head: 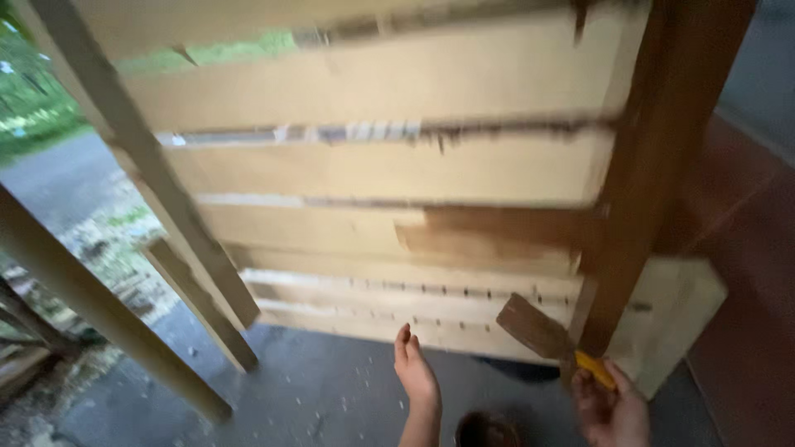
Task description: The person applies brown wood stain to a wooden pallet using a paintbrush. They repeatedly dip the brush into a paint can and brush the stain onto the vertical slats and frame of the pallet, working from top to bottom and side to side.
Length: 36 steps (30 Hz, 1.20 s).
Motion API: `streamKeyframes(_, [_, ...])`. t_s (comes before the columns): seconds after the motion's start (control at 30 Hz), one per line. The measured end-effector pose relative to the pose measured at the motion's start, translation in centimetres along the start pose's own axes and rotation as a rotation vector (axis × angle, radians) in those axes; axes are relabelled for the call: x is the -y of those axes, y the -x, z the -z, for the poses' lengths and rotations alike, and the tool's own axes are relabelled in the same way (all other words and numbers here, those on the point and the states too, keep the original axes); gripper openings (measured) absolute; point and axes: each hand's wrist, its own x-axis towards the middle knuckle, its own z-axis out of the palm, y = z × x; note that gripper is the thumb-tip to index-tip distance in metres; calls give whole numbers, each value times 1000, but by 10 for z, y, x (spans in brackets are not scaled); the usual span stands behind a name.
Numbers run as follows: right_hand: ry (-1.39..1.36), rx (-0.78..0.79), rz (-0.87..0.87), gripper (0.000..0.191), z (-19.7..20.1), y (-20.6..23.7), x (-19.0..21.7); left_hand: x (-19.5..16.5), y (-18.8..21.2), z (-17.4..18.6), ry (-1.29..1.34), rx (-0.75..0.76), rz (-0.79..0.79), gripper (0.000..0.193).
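Low at the bottom edge, nearest the camera, sits a dark round container (487, 430), blurred and only partly in view, between the person's two forearms. Just right of it the right hand (613, 410) is closed around the yellow handle of a wide paintbrush (542, 331), whose brown-stained bristles point up and to the left, close to the lowest boards of a slatted wooden panel (373, 170). Whether the bristles touch the wood cannot be told.

To the left of the container the left hand (414, 372) is raised with its fingers straight and held together, empty, in front of the panel's bottom boards and apart from them.

One patch of the panel, on a middle board at the right, is already brown with stain (497, 236); the other boards are pale bare wood. At the panel's right edge stands a dark brown post (654, 174), stained all over, and the brush head lies just left of its foot. Pale diagonal braces (149, 174) lean across the left side. Below is a grey floor (315, 389) speckled with light flecks, and greenery shows beyond at upper left.
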Motion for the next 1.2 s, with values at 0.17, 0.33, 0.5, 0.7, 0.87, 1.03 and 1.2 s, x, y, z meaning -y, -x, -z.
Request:
streamKeyframes(0.17, [248, 288, 177, 19, -140, 69, 112, -136, 4, -21, -230, -1, -110, 50])
streamKeyframes(0.33, [153, 732, 557, 11, -289, 127, 177, -237, -26, -46, -327, 38, -400, 52])
streamKeyframes(0.5, [295, 717, 789, 13, -406, 170, 174, -314, -73, -75, -500, 176, -642, 59])
streamKeyframes(0.7, [417, 653, 1160, 17, -460, 178, 156, -378, -115, -105, -606, 368, -785, 66])
streamKeyframes(0.87, [604, 215, 1226, 17, -410, 157, 209, -393, -134, -137, -683, 447, -841, 69])
streamKeyframes(1.03, [666, 106, 1526, 17, -360, 159, 249, -382, -141, -146, -807, 462, -861, 76])
streamKeyframes(1.2, [820, -106, 1702, 20, -369, 178, 242, -381, -147, -140, -801, 386, -915, 75])
